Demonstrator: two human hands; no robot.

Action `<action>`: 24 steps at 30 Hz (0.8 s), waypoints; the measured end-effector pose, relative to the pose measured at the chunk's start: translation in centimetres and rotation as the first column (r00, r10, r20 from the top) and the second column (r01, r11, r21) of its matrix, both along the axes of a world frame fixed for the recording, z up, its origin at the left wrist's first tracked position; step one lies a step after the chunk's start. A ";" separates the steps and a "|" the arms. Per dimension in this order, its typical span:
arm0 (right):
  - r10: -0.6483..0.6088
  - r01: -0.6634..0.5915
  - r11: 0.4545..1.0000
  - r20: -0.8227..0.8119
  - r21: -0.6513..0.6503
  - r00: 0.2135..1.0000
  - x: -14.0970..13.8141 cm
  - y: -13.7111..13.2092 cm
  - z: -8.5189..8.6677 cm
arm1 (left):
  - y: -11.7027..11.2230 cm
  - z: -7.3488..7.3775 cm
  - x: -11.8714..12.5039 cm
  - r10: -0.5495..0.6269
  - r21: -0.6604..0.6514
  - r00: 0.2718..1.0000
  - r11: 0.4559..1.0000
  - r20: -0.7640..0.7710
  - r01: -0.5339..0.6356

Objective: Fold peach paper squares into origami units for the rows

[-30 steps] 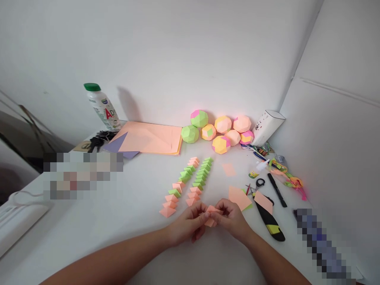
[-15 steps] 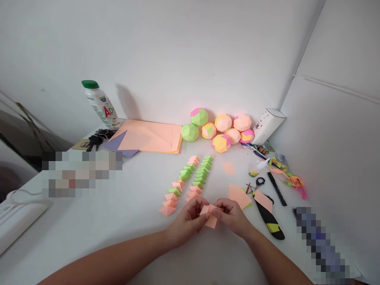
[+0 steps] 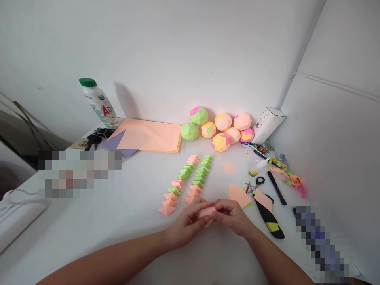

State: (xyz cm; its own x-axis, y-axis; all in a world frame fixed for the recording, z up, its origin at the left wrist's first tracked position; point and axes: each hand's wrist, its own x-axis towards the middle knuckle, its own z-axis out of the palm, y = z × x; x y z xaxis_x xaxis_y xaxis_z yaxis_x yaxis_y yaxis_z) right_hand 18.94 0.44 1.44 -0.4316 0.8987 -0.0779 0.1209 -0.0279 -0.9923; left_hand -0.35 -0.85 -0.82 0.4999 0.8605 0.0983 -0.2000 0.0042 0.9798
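"What are we holding?"

"Our left hand [image 3: 185, 225] and right hand [image 3: 233, 217] both pinch the peach paper [image 3: 207, 211] between thumbs and fingers, over the near middle of the table [image 3: 133, 190]. Fingers hide some of its edges."

"Have we room?"

"Little on the far side: the right row of folded pieces [image 3: 199, 180] reaches our left hand. Rightward, the peach sheet [image 3: 237, 196] lies just beside our right. Leftward, tabletop runs wide."

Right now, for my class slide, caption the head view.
Left grip and right grip hold peach paper near two rows of folded pieces.
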 end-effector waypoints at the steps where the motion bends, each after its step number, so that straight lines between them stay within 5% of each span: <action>1: -0.006 0.005 0.999 0.011 0.031 1.000 0.0 0.0 0.1 | 0.0 -0.1 0.0 -0.002 -0.019 1.000 1.000 -0.009 0.002; 8: -0.110 0.081 0.974 0.126 0.214 0.986 -0.2 -0.3 0.7 | 0.1 0.2 0.0 0.077 0.002 0.990 0.997 -0.120 -0.078; 17: -0.162 0.160 0.987 0.049 0.033 0.986 -0.3 -0.4 0.2 | 0.2 1.2 -0.2 0.049 0.068 0.970 0.997 -0.240 -0.034; 24: -0.165 0.165 0.984 -0.007 0.060 0.986 -0.5 -0.2 0.2 | 0.2 1.6 -0.1 0.064 0.087 0.962 0.995 -0.267 -0.042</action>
State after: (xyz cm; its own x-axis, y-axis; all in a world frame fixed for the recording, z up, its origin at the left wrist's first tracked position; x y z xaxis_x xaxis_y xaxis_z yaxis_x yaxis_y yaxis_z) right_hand 18.46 0.25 1.59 -0.2769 0.9607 -0.0203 0.1174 0.0128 -0.9930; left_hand -0.42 -0.64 0.76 0.4711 0.8814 0.0360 0.0732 -0.0797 0.9941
